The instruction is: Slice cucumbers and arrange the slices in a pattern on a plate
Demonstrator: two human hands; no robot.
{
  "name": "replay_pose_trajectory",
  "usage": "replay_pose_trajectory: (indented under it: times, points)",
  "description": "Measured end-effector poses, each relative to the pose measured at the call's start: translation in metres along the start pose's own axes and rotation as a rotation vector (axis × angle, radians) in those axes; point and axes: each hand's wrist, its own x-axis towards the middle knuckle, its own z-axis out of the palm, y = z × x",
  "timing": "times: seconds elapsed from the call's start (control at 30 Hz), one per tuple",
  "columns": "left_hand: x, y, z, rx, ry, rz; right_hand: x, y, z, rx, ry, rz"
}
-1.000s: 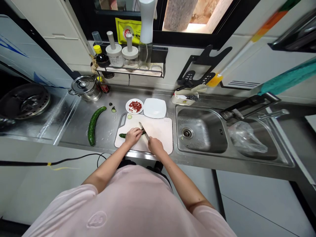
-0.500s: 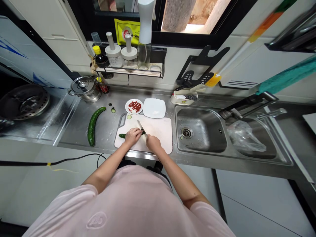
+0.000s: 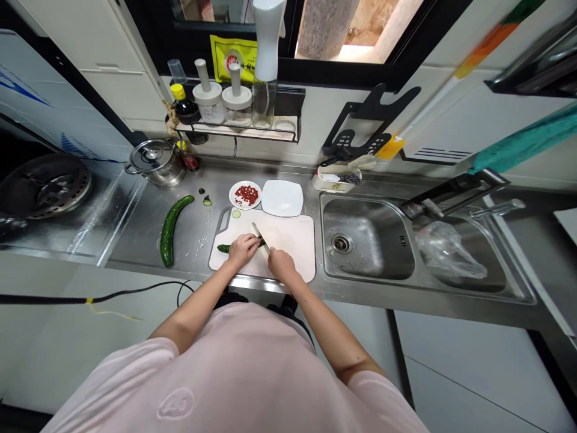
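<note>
A white cutting board [image 3: 295, 252] lies on the steel counter in front of me. On it rests a piece of cucumber [image 3: 222, 248], its left end showing past my left hand [image 3: 244, 249], whose fingers press down around it. My right hand [image 3: 281, 264] is closed on the handle of a kitchen knife [image 3: 260, 233]. The blade slants up and left, right beside my left fingertips at the cucumber's right end. The handle itself is hidden in my fist. One pale cucumber slice [image 3: 236, 214] sits near the board's upper left corner.
A whole cucumber [image 3: 169, 231] lies left of the board, near small green scraps [image 3: 207, 201]. Behind the board stand a plate of chopped red pieces [image 3: 246, 195] and a white square plate [image 3: 282, 198]. A lidded steel pot [image 3: 157, 168] is at the back left, a sink [image 3: 367, 240] at the right.
The knife and my right hand have shifted very slightly to the right. My left hand stays on the cucumber, and the other things lie where they were.
</note>
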Motion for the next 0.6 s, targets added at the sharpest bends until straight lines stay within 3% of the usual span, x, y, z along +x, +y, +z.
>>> replay_pose_trajectory:
  times: [0.2,0.47,0.6]
  points:
    - [0.0,-0.001,0.0,0.008,-0.008,0.007,0.011,-0.006,-0.004,0.005,0.024,-0.011]
    - [0.0,0.0,0.001,0.0,-0.005,-0.004,-0.009,0.009,0.009,-0.025,0.0,0.0]
    - [0.0,0.001,0.0,0.006,-0.006,-0.019,-0.006,0.008,0.012,-0.026,0.029,-0.009]
